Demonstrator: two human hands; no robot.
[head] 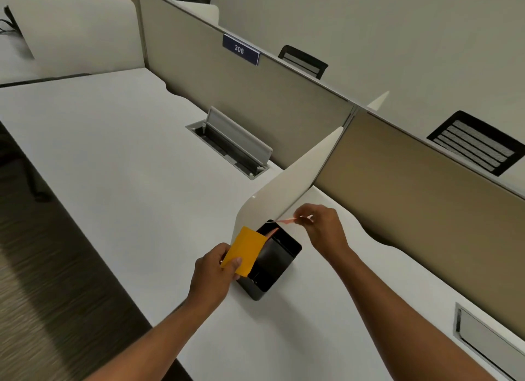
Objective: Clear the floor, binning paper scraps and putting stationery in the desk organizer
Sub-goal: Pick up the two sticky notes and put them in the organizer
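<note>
Both forearms reach in from the lower edge of the frame toward the black desk organizer (270,262), which stands on the white bench (119,167) at lower centre against a white divider (287,184). The left hand (213,272) pinches a yellow card (244,251) beside the organizer's left rim. The right hand (321,224), raised above its far end, pinches a thin pink strip (287,220) between fingertips.

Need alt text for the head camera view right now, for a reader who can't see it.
Over a black desk organizer on a white desk, the left hand holds an orange card and the right hand pinches a thin pinkish strip above its opening. A beige partition behind bears a sign reading 306.
</note>
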